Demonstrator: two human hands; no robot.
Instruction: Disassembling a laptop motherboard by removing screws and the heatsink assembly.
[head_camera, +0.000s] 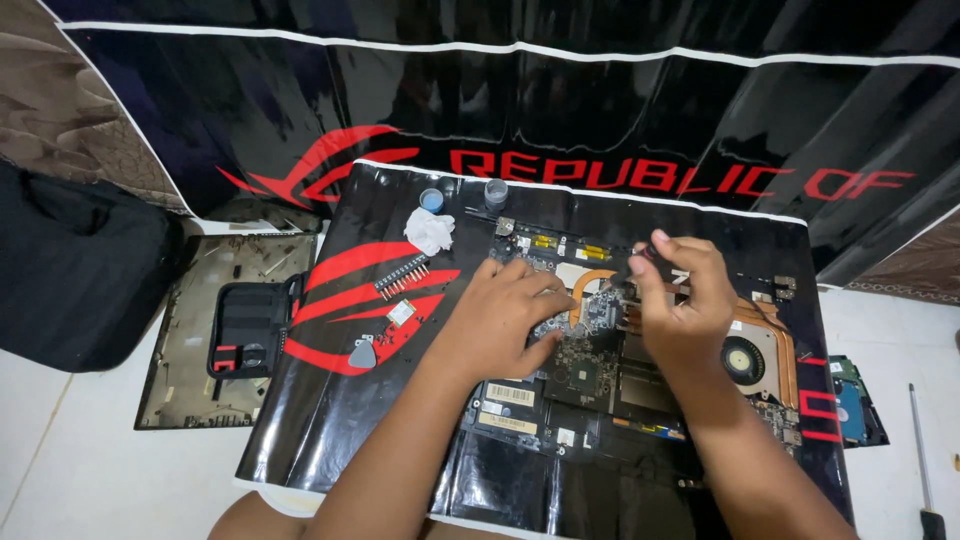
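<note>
surface: pale tiled floor, glossy black mat (330, 420) with red graphics spread on it; bigger black banner with red lettering behind.
landmark: bare laptop motherboard (600, 390) lies on mat, right of centre.
left hand (505, 320): palm down on board's upper-left area, fingers curled, pressing flat, grips nothing visible.
right hand (680, 305): above board's copper heat pipes, fingertips pinched on a small dark tool (645, 255).
fan (743, 360): round, black, in copper-coloured housing, right edge of board, just beside right hand.
labels: two white rectangular barcode stickers (508, 408) on board's lower-left.
left of board: white crumpled tissue (430, 230), grey triangular pick (362, 353), small green card (401, 313).
above board: two small round jars (465, 195).
far left of board: grey laptop bottom cover (185, 340), black tool case (245, 328) on it.
far right of board: hard drive (855, 410), screwdriver (922, 460) on floor.
</note>
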